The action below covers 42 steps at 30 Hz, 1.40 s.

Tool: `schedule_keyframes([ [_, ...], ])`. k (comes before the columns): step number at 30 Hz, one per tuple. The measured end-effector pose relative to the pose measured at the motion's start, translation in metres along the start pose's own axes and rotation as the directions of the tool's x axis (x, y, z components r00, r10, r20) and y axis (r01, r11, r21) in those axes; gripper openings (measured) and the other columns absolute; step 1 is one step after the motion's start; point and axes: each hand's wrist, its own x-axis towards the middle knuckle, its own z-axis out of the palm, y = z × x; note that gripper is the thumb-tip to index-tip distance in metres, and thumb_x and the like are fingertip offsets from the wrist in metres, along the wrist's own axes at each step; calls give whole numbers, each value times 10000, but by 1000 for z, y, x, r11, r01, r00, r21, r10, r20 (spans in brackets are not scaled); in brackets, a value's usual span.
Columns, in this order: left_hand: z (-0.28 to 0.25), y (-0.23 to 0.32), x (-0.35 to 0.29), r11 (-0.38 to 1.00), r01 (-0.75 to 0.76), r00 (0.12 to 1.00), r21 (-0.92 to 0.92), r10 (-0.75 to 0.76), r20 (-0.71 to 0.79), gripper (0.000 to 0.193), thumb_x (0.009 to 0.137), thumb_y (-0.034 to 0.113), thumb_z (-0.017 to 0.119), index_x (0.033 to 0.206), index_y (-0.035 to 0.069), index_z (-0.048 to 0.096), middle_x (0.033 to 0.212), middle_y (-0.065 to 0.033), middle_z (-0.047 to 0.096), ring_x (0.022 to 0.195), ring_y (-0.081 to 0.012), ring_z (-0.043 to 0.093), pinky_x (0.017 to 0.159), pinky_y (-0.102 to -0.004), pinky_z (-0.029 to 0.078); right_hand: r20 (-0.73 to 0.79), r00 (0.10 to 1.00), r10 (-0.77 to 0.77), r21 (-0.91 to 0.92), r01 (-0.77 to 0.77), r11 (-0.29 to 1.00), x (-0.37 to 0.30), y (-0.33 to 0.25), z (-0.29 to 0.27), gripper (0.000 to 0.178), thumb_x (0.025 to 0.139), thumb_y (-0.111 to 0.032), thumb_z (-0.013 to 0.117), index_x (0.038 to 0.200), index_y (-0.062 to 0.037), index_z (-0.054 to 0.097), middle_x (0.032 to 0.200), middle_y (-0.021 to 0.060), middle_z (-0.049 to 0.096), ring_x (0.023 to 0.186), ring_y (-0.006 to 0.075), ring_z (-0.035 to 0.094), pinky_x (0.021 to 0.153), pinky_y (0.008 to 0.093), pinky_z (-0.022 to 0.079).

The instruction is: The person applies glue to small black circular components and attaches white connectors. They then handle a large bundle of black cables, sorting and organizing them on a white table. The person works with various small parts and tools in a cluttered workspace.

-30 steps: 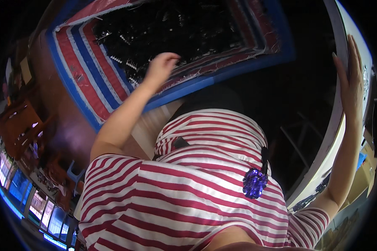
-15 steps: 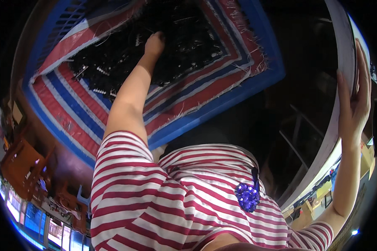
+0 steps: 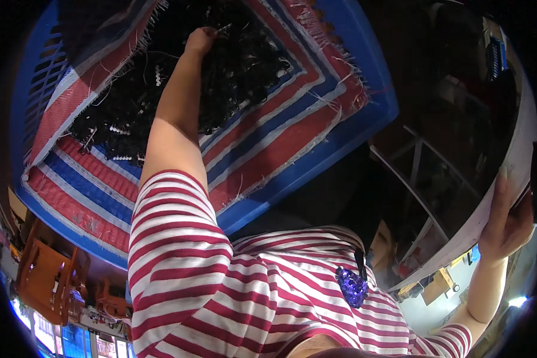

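My left hand [image 3: 201, 39] reaches into a blue plastic basket [image 3: 316, 158] at the far left, over a heap of small black pieces [image 3: 232, 80]. Its fingers are closed; something thin and pale shows at the fingertips, too small to name. A red, white and blue striped woven sack [image 3: 280, 152] with frayed edges lines the basket around the heap. On the far right, my right hand [image 3: 507, 230] rests at the edge of a white tabletop [image 3: 459, 241], thumb apart from the fingers, with no object seen in it. The fingers are partly in shadow.
A purple sequined ornament [image 3: 352, 286] hangs at the front of my striped shirt. Brown wooden chairs [image 3: 45, 280] stand at the lower left. Thin metal legs [image 3: 414, 155] stand in the dark between basket and table. A cardboard box [image 3: 438, 286] appears beyond the table edge.
The view has shifted. My left hand has moved slightly up and left over the black pieces. My right hand has come lower along the table edge, its fingers less stretched out.
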Motion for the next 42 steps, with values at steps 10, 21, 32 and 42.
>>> schedule_keyframes([
  [10, -3, -8, -64, 778, 132, 989, -614, -149, 24, 220, 841, 168, 558, 977, 10, 628, 824, -66, 663, 718, -131, 615, 687, -270, 470, 144, 989, -41, -26, 45, 999, -11, 19, 0, 254, 907, -92, 447, 1105, -44, 599, 1091, 141, 597, 977, 211, 598, 848, 315, 473],
  [21, 21, 83, -132, 989, -123, 975, -86, 104, -196, 167, 814, 191, 508, 853, 70, 615, 817, -192, 614, 759, -360, 598, 675, -456, 475, -114, 969, 221, 22, -219, 975, 8, -24, 13, 378, 852, -208, 575, 1161, 0, 511, 1118, 191, 560, 1030, 248, 556, 879, 353, 444],
  [32, -78, 6, -110, -75, 178, 873, -981, -449, 192, 823, 789, 609, 484, 1309, 15, 255, 1262, -193, 404, 1043, -308, 517, 783, -416, 493, -74, 997, -6, 28, 8, 1000, 38, -48, 14, 533, 847, -173, 509, 1332, -83, 307, 1337, 148, 368, 1249, 296, 341, 1016, 454, 293],
  [42, -333, -60, -32, 867, 50, 956, -495, -186, -229, 238, 862, 259, 482, 947, 57, 577, 874, -80, 599, 805, -170, 572, 733, -300, 449, -52, 996, -74, -18, 73, 997, 41, -43, 12, 539, 846, -104, 481, 1348, -89, 284, 1361, 143, 334, 1266, 287, 316, 1038, 451, 259],
])
